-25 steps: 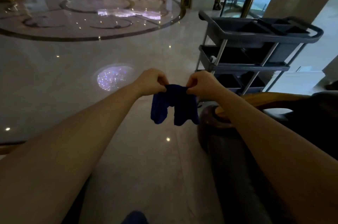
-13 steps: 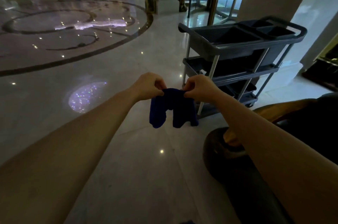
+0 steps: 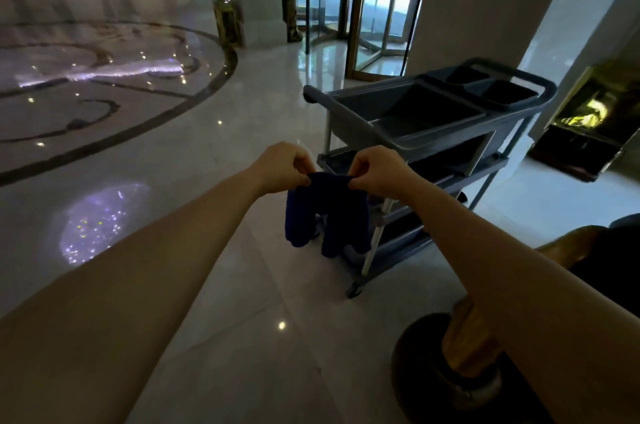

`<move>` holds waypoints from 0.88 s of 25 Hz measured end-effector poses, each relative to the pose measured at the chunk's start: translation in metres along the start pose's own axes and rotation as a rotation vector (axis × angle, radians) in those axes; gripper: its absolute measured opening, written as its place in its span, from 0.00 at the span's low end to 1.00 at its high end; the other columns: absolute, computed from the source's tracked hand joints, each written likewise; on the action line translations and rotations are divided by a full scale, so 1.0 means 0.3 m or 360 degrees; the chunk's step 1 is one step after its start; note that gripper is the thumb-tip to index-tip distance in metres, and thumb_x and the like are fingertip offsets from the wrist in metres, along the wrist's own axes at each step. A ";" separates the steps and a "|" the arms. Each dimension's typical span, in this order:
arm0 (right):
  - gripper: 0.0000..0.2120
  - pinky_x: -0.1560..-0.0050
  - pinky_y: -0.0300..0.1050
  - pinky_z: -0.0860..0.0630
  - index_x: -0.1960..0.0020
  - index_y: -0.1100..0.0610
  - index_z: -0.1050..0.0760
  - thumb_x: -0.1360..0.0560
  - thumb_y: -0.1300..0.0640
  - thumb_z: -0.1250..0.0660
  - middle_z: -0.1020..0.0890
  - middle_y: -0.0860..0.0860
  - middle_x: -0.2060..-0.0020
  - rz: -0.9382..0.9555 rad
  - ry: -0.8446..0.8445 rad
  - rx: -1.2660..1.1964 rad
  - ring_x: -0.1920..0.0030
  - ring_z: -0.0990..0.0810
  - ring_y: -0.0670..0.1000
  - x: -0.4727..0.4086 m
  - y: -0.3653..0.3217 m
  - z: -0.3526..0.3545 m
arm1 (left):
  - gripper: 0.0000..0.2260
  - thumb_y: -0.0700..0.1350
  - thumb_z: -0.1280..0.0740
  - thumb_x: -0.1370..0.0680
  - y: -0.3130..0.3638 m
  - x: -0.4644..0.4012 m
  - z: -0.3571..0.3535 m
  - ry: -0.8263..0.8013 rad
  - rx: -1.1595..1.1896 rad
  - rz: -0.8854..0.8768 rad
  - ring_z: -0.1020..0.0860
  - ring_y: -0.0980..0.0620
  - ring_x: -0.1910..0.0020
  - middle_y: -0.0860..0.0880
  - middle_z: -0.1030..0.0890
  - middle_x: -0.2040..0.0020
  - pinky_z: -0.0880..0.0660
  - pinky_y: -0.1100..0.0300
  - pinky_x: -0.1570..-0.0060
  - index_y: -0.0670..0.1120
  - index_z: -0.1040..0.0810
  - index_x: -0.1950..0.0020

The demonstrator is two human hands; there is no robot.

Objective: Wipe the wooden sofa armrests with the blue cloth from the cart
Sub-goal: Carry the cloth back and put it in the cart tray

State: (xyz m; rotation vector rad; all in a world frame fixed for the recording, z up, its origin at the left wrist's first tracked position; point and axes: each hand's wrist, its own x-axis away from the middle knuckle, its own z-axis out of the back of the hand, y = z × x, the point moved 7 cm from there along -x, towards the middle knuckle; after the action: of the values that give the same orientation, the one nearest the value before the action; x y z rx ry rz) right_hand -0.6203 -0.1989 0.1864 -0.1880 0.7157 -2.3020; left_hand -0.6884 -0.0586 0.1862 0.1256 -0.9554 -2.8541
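Note:
A dark blue cloth [image 3: 327, 216] hangs in front of me, pinched along its top edge by both hands. My left hand [image 3: 282, 165] grips its left corner and my right hand [image 3: 377, 169] its right corner, a short gap between them. Behind the cloth stands the grey three-tier cart [image 3: 429, 122]. The wooden sofa armrest [image 3: 467, 337] curves at the lower right, partly hidden under my right forearm, with dark upholstery beside it.
Glossy marble floor [image 3: 207, 285] spreads left and forward, with an inlaid circle pattern. A white pillar [image 3: 485, 1] rises behind the cart, next to a revolving glass door [image 3: 367, 1]. A gold bin [image 3: 227, 22] stands farther back. People stand at the far left.
The view has swung to the right and lifted: the cart now sits nearer the centre and the door shows. Both hands keep the same hold on the cloth.

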 end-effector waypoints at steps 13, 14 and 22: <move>0.03 0.71 0.27 0.30 0.63 0.57 0.21 0.34 0.63 0.28 0.22 0.47 0.70 -0.0397 0.0409 0.0127 0.69 0.24 0.43 -0.695 0.128 0.314 | 0.05 0.36 0.30 0.31 -0.028 -0.907 0.249 -0.0270 0.0139 -0.0519 0.21 0.53 0.60 0.49 0.21 0.61 0.23 0.61 0.58 0.45 0.21 0.59; 0.02 0.71 0.29 0.28 0.62 0.59 0.20 0.34 0.63 0.29 0.22 0.49 0.69 -0.0444 0.0463 0.0138 0.68 0.23 0.45 -0.735 0.127 0.347 | 0.05 0.36 0.30 0.31 -0.015 -0.963 0.274 -0.0284 0.0112 -0.0581 0.21 0.53 0.60 0.49 0.21 0.61 0.24 0.61 0.59 0.44 0.21 0.57; 0.03 0.66 0.36 0.21 0.59 0.62 0.20 0.32 0.64 0.30 0.19 0.53 0.67 -0.0663 0.0715 0.0200 0.65 0.19 0.50 -0.937 0.173 0.541 | 0.06 0.36 0.31 0.30 0.093 -1.322 0.350 -0.0439 0.0135 -0.0897 0.21 0.53 0.60 0.50 0.21 0.62 0.22 0.61 0.59 0.47 0.22 0.58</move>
State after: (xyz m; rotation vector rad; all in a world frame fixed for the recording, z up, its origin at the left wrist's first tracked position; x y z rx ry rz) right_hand -0.3291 -0.1130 0.3127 0.2741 0.8043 -2.8205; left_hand -0.3063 0.0403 0.3017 0.0065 -1.2660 -3.4098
